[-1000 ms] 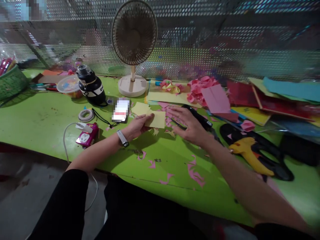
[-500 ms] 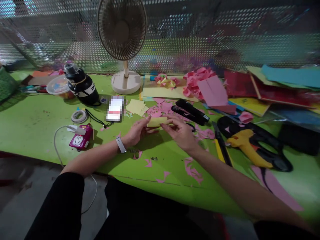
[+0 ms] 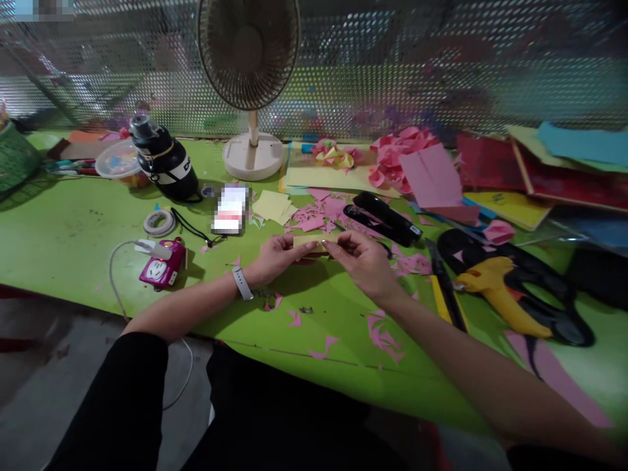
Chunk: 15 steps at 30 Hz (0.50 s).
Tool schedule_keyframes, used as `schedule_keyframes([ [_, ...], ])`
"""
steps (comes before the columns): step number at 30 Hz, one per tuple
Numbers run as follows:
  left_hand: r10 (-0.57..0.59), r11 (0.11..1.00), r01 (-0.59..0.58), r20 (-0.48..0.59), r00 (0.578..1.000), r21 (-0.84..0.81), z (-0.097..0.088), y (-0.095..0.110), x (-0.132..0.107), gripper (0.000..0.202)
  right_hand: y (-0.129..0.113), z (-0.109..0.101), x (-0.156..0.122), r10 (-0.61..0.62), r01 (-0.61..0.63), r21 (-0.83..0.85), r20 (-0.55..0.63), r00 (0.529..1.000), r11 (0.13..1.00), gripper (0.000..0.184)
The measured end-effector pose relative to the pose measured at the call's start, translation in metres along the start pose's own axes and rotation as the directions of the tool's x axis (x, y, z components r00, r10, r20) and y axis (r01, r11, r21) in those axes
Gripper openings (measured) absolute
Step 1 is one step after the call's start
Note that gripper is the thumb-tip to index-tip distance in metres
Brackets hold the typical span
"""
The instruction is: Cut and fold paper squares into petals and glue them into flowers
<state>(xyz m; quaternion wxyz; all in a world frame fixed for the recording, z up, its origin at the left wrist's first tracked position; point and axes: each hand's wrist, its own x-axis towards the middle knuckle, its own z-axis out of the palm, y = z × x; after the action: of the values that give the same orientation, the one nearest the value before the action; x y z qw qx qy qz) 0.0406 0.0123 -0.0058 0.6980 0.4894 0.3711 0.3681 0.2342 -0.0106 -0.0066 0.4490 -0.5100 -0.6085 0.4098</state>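
Between my two hands is a small piece of yellow paper (image 3: 314, 242), held level above the green table. My left hand (image 3: 279, 256) pinches its left end, thumb along the near edge. On the other side my right hand (image 3: 359, 260) pinches the right end, and both thumb tips meet near the paper's middle. Fingers hide part of the paper. Just beyond lie yellow paper squares (image 3: 272, 206), pink paper cutouts (image 3: 318, 214) and a black stapler (image 3: 383, 219). Pink scraps (image 3: 383, 337) are scattered on the near side.
A fan (image 3: 252, 157), black bottle (image 3: 167, 163) and phone (image 3: 230, 209) stand or lie beyond my left hand. Left are a tape roll (image 3: 159, 223) and a purple power adapter (image 3: 161, 265) with a cable. At right lie a utility knife (image 3: 446, 288) and yellow glue gun (image 3: 505, 294).
My left thumb has come over the paper's near edge, closer to my right thumb. The paper shows a narrower face now. The whole view has shifted slightly.
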Motion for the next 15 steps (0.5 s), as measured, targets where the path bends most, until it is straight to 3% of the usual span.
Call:
schedule_keyframes([
  [15, -0.026, 0.999, 0.025, -0.030, 0.999, -0.020, -0.0003, -0.0054, 0.0014, 0.040, -0.0006, 0.0008, -0.0008, 0.015, -0.015, 0.012, 0.008, 1.000, 1.000, 0.030],
])
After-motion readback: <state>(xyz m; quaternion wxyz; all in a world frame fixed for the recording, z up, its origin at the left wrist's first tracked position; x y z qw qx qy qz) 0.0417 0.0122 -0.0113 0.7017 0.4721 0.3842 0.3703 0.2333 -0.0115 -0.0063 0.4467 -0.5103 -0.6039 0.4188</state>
